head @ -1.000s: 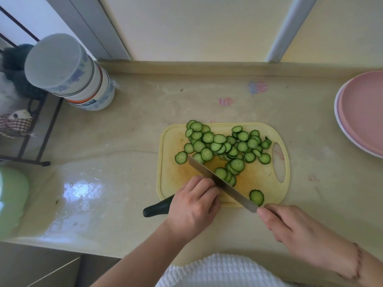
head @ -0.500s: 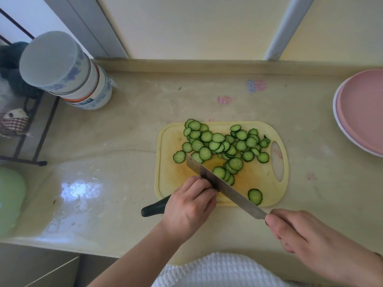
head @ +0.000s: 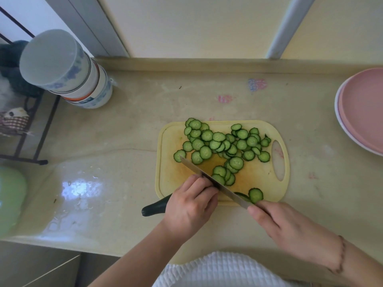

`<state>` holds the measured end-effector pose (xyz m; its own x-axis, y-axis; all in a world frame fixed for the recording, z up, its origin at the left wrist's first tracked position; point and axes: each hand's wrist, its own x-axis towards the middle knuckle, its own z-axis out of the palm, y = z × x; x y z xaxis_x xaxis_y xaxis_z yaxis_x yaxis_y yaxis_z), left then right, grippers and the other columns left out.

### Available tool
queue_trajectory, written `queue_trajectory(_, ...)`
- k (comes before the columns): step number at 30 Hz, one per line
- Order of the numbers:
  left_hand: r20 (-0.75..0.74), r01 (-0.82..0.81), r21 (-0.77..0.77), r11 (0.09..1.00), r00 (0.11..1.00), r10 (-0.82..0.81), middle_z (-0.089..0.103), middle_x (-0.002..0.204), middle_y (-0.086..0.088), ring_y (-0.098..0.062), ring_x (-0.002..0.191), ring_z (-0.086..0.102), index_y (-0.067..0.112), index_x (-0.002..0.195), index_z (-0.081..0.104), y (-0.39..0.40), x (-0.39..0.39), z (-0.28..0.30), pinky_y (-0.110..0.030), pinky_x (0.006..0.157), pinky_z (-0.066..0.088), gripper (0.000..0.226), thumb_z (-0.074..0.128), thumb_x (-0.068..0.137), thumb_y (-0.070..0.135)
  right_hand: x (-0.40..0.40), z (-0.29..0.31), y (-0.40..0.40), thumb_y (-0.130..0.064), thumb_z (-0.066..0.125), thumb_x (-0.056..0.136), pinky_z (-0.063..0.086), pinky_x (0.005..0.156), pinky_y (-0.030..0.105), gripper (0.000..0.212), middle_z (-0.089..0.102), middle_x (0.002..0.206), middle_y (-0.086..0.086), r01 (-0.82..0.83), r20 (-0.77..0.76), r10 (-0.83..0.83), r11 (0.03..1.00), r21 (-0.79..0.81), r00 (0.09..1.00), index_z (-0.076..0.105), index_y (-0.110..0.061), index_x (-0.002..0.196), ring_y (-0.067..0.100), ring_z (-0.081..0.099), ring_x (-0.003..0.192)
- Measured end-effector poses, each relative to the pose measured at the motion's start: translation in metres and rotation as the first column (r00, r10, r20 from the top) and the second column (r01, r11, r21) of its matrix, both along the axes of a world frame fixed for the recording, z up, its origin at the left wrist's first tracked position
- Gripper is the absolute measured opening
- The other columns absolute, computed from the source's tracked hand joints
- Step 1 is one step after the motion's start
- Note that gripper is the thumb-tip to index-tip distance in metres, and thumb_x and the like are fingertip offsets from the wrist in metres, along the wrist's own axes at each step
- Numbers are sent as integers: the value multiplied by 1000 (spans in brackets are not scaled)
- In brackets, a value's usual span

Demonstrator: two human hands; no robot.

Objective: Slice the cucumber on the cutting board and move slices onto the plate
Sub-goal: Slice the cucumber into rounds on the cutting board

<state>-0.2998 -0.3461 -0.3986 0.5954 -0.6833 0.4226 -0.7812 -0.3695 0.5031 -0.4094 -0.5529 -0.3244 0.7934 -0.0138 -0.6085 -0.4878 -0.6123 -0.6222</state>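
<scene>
A yellow cutting board (head: 170, 175) lies on the counter with several cucumber slices (head: 219, 143) spread across its far half. My left hand (head: 190, 206) grips the uncut dark cucumber (head: 154, 207), whose end sticks out left past the board's near edge. My right hand (head: 286, 226) holds the knife (head: 209, 179) by its hidden handle. The blade runs diagonally from my right hand to the board's left middle, tight against my left fingers. A fresh slice (head: 256, 195) lies by the blade near the board's front edge. The pink plate (head: 362, 110) sits at the far right.
A stack of upturned bowls (head: 68, 75) stands at the back left of the counter. A green bowl (head: 10, 195) sits at the left edge beside a black wire rack (head: 31, 131). The counter's front edge runs just below my hands.
The knife drew back toward my right hand and came forward again through the cucumber. Another thin slice lies beside the blade near the front edge. My left hand stayed on the cucumber.
</scene>
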Motion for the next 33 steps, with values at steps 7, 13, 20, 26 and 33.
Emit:
queue_trajectory(7,26,6,79,997,1000,-8,70,102,-3,-25,92,65,9,95,77,8,-2,0,-36,80,55,8,73,88,6,5,4,-15,-83,23,79,34,50,26,71,40,53,-5,62,-1,-62,998,29,998,43,-16,66,7,34,48)
queue_trajectory(13,25,10,30,1000,1000,-10,70,99,-6,-26,91,67,4,94,77,10,0,-1,-34,78,57,4,74,91,6,1,18,-19,-71,30,83,27,46,20,65,34,50,-7,101,-64,-94,987,121,994,42,-8,72,9,28,47)
queue_trajectory(20,33,-3,17,1000,999,3,70,99,-6,-26,92,67,4,92,76,9,-1,-3,-35,79,57,3,73,91,5,-5,31,-17,-78,32,80,27,46,20,69,36,50,-6,66,-28,-63,989,134,998,43,-9,73,6,30,47)
queue_trajectory(26,26,-6,22,1000,1000,5,70,100,-5,-26,93,67,5,93,76,8,-2,-4,-35,79,57,5,72,92,7,-7,31,-13,-78,28,82,29,49,21,72,37,52,-6,34,-7,-34,996,82,999,42,-8,73,5,31,48)
queue_trajectory(33,18,2,30,1000,1000,-3,70,100,-5,-26,94,66,5,92,76,8,-2,-5,-35,81,56,3,73,91,6,-7,35,-8,-70,27,86,30,51,26,64,35,53,-6,28,-20,-27,998,56,999,42,-9,72,7,31,49)
